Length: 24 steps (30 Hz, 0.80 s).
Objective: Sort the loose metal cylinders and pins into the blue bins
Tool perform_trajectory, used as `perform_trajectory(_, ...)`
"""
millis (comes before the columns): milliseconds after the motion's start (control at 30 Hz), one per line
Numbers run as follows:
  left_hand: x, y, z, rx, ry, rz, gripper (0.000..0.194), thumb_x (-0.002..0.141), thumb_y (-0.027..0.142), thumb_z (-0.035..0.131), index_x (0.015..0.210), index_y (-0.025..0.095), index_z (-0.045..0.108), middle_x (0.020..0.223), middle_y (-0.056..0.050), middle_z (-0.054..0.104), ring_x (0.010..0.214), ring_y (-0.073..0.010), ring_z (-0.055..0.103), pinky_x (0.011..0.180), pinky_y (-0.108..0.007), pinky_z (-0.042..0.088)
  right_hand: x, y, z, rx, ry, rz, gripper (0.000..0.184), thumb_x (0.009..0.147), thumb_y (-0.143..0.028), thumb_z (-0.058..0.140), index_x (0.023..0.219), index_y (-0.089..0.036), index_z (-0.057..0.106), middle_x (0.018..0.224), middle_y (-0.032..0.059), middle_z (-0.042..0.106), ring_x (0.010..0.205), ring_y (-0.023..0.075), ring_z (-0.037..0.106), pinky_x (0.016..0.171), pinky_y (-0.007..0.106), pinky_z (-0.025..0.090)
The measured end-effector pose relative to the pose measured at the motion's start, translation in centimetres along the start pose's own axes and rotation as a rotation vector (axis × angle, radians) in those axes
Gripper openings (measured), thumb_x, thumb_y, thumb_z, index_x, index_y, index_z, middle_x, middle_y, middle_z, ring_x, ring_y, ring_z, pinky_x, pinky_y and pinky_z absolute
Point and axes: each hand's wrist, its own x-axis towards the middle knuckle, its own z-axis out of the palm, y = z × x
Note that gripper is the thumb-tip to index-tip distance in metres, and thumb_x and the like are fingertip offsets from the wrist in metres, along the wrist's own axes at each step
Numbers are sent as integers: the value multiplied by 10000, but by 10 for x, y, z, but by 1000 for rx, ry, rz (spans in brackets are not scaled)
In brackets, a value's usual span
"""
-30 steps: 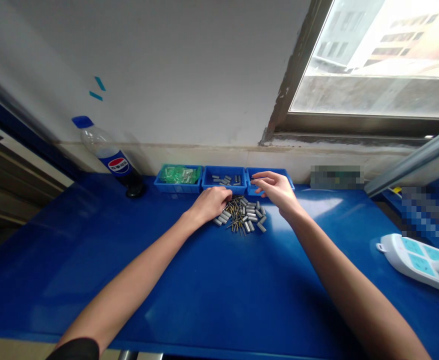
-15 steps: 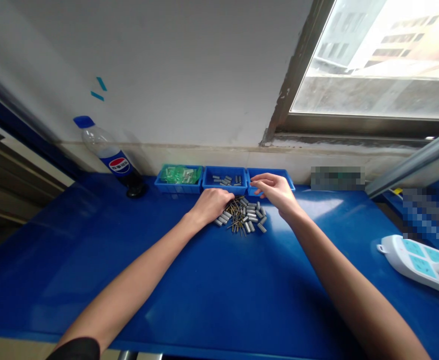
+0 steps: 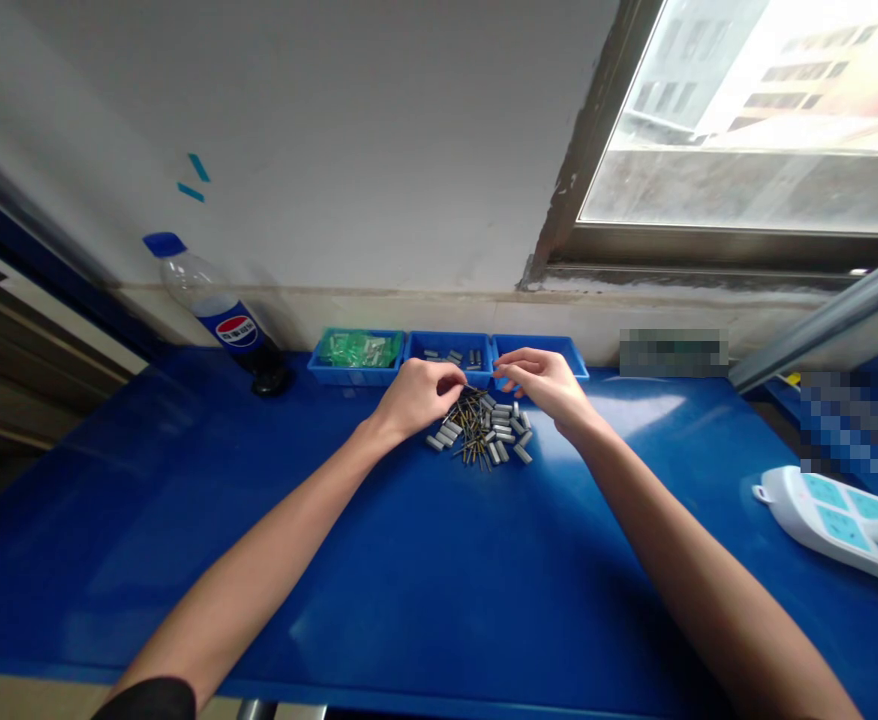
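Observation:
My left hand point(image 3: 420, 397) bends over the back left of a loose pile, its thumb and forefinger pinched together. A thin dark tip shows by these fingers, too small to name. In the pile lie thin gold-and-dark rods point(image 3: 473, 428) that look like drill bits, with short silver metal blocks point(image 3: 504, 432) on both sides. My right hand point(image 3: 548, 385) hovers at the front of the right blue bin point(image 3: 570, 355), thumb and forefinger brought together. Whatever is between them is too small to make out. Several silver blocks sit in the middle blue bin point(image 3: 448, 378).
A left blue bin point(image 3: 356, 378) holds a green plastic bag point(image 3: 360, 349). At the back left stands a cola bottle point(image 3: 233, 325). On the right lies a white power strip point(image 3: 829, 520). The wall and window frame point(image 3: 671, 245) rise behind the blue table point(image 3: 424, 590).
My left hand has lifted slightly from the pile, and its fingertips now pinch at the pile's back edge. My right hand has barely moved, shifting slightly left.

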Motion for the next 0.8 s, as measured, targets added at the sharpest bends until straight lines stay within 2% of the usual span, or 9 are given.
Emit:
perform_trajectory(133, 0, 1, -4, -105, -6, -52, 107, 833, 145, 702, 872, 168, 799, 809, -25, 807, 726, -170, 767, 728, -241, 595, 0, 2, 0, -37, -64, 0, 181, 778, -252, 690, 923, -171, 760, 874, 81, 807, 679, 154, 686, 579, 241, 487)
perform_trajectory(333, 2, 6, -9, -314, 15, -156, 88, 811, 222, 757, 849, 154, 797, 824, -45, 813, 741, -184, 776, 725, -258, 622, -4, -2, 3, -71, -108, -11, 183, 802, -292, 719, 934, -175, 768, 800, 66, 788, 648, 155, 670, 552, 242, 459)
perform_trajectory(433, 3, 8, -8, -478, 17, -216, 160, 780, 275, 807, 858, 137, 793, 834, -70, 815, 752, -200, 782, 722, -281, 638, -9, -8, 4, 10, -187, 0, 251, 810, -369, 758, 967, -175, 774, 745, 58, 769, 664, 165, 678, 607, 265, 501)
perform_trajectory(567, 4, 8, -6, -556, 14, -228, 210, 776, 314, 827, 863, 128, 783, 833, -83, 813, 763, -208, 785, 724, -296, 647, -12, -11, 5, 149, -285, 14, 341, 747, -435, 831, 951, -166, 785, 817, 80, 784, 751, 182, 709, 737, 315, 562)
perform_trajectory(700, 3, 5, -6, -413, -45, -180, 162, 818, 264, 783, 923, 142, 776, 892, -74, 816, 799, -193, 783, 778, -295, 642, -10, -9, 5, 194, -202, -6, 335, 693, -422, 858, 888, -158, 792, 789, 79, 778, 735, 189, 712, 738, 334, 574)
perform_trajectory(800, 1, 1, -7, -118, -159, -130, 171, 819, 179, 747, 986, 168, 781, 925, -63, 815, 828, -196, 773, 805, -290, 624, -6, -6, 3, 149, 51, -55, 290, 688, -388, 836, 850, -153, 789, 734, 78, 765, 686, 196, 707, 683, 336, 568)
